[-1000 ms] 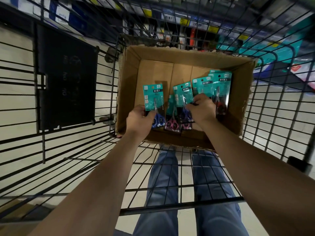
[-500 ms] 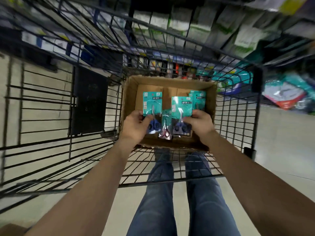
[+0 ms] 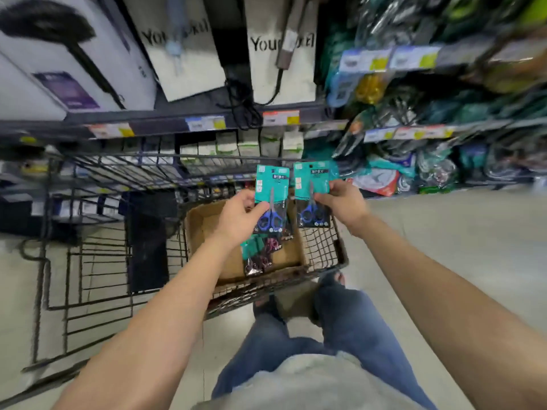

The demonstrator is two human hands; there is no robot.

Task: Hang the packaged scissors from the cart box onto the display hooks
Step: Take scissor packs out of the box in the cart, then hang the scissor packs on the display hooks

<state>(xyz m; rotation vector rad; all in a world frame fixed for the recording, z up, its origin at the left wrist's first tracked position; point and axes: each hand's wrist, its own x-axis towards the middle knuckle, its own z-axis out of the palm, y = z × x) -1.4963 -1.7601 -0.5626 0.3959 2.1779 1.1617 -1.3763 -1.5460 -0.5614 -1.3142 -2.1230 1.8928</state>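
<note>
My left hand (image 3: 238, 218) grips a teal pack of blue-handled scissors (image 3: 271, 198), held upright above the cardboard box (image 3: 204, 223) in the wire cart (image 3: 97, 255). My right hand (image 3: 343, 202) pinches a second teal scissors pack (image 3: 311, 192) by its right edge, just right of the first. Several more packs with pink-handled scissors (image 3: 262, 253) lie in the box below. Hanging packaged goods on display hooks (image 3: 414, 161) fill the shelving to the right; the hooks themselves are blurred.
Shelves with white boxed products (image 3: 183, 45) and price tags (image 3: 204, 123) stand behind the cart. A black panel (image 3: 148, 244) hangs inside the cart to the left of the box. Bare floor (image 3: 473, 247) lies to the right. My legs are below.
Both hands have lifted out of the box, each with a scissors pack, and now hold them above the cart. The view has tilted up towards the shelves.
</note>
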